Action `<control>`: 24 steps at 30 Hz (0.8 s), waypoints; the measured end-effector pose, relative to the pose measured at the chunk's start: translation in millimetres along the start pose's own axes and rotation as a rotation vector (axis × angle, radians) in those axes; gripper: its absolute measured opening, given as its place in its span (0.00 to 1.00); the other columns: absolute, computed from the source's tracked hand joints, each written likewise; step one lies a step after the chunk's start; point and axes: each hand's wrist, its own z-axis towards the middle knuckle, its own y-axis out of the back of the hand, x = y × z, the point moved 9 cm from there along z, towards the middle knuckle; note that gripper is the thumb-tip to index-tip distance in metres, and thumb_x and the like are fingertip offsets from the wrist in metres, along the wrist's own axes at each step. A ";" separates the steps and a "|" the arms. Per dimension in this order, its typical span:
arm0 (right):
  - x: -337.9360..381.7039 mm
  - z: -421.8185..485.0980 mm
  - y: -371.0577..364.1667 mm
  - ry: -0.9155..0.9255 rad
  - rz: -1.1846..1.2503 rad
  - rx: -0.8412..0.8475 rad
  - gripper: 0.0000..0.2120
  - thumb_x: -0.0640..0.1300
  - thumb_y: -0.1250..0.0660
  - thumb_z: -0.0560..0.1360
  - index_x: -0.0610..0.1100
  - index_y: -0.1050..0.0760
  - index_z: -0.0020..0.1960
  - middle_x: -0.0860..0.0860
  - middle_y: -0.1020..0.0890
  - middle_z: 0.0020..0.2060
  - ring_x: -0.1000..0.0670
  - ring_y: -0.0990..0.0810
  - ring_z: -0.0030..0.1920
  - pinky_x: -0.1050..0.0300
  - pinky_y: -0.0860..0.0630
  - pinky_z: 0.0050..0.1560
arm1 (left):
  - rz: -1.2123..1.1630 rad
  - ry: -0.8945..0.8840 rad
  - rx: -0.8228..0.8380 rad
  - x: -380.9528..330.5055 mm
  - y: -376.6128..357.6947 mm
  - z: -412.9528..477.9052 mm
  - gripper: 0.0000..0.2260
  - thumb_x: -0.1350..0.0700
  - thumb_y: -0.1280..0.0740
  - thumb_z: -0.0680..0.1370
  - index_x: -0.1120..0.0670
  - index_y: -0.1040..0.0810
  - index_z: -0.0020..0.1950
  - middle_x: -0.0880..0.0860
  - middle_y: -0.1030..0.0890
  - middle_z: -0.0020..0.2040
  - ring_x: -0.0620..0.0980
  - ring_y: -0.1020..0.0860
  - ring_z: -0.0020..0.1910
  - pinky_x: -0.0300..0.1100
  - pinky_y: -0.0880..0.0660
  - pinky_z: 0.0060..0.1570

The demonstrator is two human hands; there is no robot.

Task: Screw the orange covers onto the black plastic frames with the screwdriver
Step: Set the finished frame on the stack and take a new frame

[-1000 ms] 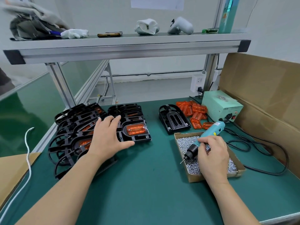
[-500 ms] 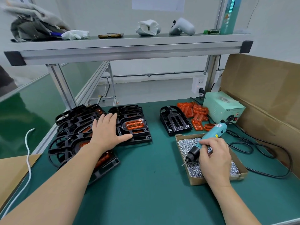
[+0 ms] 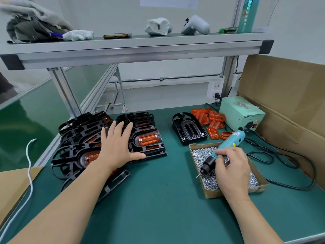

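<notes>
Head view of a green bench (image 3: 158,205): a person's left hand (image 3: 117,148) lay flat, fingers straight and spread, on the stacks of black frames (image 3: 82,131) at centre left, apparently to steady or square up finished pieces such as the top one, with its orange cover (image 3: 147,139) already screwed in. At centre right, the right hand (image 3: 230,166) had its fingers curled round a teal screwdriver (image 3: 233,140). The tip angled down and left over the left edge of a cardboard box (image 3: 212,194) of screws (image 3: 198,154), probably so the bit could pick up the next one. One bare black frame (image 3: 189,127) sat above the box, just beside a heap of loose orange covers (image 3: 209,118) at upper right, both seemingly kept within easy reach of the tool hand. A pale green power box (image 3: 241,113) stood beside the heap.
</notes>
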 end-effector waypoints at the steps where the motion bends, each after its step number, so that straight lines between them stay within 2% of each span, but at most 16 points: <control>1: 0.0 0.0 -0.1 0.004 -0.001 -0.001 0.09 0.30 0.32 0.75 0.42 0.18 0.47 0.50 0.23 0.46 0.46 0.27 0.50 0.62 0.37 0.49 | 0.007 0.000 0.009 -0.4 -1.1 -0.8 0.60 0.16 0.51 0.56 0.48 0.49 0.81 0.57 0.43 0.79 0.59 0.53 0.80 0.66 0.55 0.75; 6: -1.8 0.1 -1.3 -0.005 0.006 0.005 0.10 0.30 0.32 0.75 0.43 0.18 0.47 0.51 0.23 0.46 0.47 0.26 0.50 0.58 0.35 0.49 | 0.018 0.006 0.025 -0.6 -4.7 -3.4 0.61 0.15 0.53 0.55 0.48 0.51 0.81 0.56 0.43 0.80 0.59 0.53 0.80 0.66 0.55 0.75; 13: -2.8 0.2 -0.4 -0.014 0.008 -0.005 0.10 0.30 0.32 0.74 0.43 0.18 0.47 0.52 0.24 0.46 0.50 0.28 0.50 0.61 0.36 0.49 | -0.027 -0.002 -0.006 -5.3 -0.6 -6.3 0.59 0.14 0.55 0.59 0.48 0.48 0.81 0.56 0.42 0.79 0.59 0.51 0.80 0.65 0.55 0.75; 18: -0.7 0.4 0.3 -0.004 0.007 -0.013 0.10 0.29 0.31 0.74 0.43 0.18 0.47 0.51 0.23 0.46 0.49 0.28 0.50 0.62 0.37 0.49 | -0.102 -0.050 -0.154 -30.3 21.8 -1.0 0.44 0.21 0.54 0.70 0.46 0.41 0.79 0.55 0.36 0.77 0.56 0.48 0.79 0.63 0.56 0.75; 21: 0.6 0.6 0.7 0.013 0.008 -0.020 0.10 0.28 0.31 0.73 0.42 0.18 0.46 0.48 0.21 0.46 0.47 0.26 0.49 0.62 0.36 0.50 | -0.119 -0.175 -0.213 -65.8 31.5 4.9 0.35 0.28 0.48 0.75 0.44 0.36 0.77 0.50 0.32 0.75 0.55 0.45 0.79 0.63 0.55 0.76; 24: -0.1 0.4 0.5 0.006 0.007 -0.017 0.10 0.28 0.31 0.73 0.42 0.18 0.46 0.49 0.22 0.46 0.46 0.25 0.50 0.62 0.36 0.49 | -0.105 -0.290 -0.195 -105.8 28.6 12.2 0.28 0.37 0.40 0.78 0.44 0.36 0.77 0.46 0.33 0.76 0.55 0.46 0.79 0.62 0.57 0.76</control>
